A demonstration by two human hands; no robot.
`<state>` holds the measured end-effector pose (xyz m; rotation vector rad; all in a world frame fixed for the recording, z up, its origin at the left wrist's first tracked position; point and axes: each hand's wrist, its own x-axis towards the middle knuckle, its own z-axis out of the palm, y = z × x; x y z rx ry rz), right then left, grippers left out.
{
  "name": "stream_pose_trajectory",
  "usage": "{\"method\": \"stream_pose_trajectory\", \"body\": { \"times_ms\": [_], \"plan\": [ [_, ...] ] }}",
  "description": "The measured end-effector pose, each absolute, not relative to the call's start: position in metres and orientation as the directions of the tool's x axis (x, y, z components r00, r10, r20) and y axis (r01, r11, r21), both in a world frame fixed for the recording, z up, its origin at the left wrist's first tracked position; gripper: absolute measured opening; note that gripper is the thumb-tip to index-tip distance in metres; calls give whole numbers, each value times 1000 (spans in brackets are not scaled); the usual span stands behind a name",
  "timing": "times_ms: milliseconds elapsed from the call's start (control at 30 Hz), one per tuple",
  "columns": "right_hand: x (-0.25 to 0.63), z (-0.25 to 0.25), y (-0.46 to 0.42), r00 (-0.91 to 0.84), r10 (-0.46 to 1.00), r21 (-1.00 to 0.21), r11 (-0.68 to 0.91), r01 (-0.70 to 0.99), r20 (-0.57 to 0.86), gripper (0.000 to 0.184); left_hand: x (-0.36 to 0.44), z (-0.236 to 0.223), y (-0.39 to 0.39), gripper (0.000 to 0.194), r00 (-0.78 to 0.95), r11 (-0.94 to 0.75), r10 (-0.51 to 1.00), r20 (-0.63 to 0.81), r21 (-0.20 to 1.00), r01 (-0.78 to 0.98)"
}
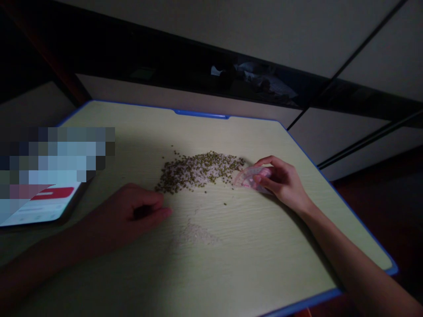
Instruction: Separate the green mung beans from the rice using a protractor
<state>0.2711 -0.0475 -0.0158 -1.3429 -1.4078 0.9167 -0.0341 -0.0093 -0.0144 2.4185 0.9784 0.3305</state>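
Note:
A heap of small green beans mixed with white rice grains (198, 171) lies in the middle of a pale tabletop (251, 246) with a blue rim. My right hand (284, 182) grips a clear pinkish protractor (247, 177) at the heap's right end, its edge on the table. My left hand (132, 213) rests on the table just left of the heap, fingers curled with thumb against fingertips; what they pinch is too small to make out. A small separate patch of white rice (198, 233) lies below the heap, to the right of my left hand.
A lit phone (46, 202) lies at the table's left edge, beside my left forearm. A few stray beans (225, 204) sit below the heap. The room is dim; a dark shelf gap (251, 81) runs behind the table.

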Motion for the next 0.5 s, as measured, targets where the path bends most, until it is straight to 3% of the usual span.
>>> {"method": "stream_pose_trajectory", "body": {
  "times_ms": [500],
  "plan": [
    [276, -20, -51, -77, 986, -949, 163, 271, 147, 15, -35, -16, -10, 37, 740, -661, 665, 102, 542, 519]
  ]
}}
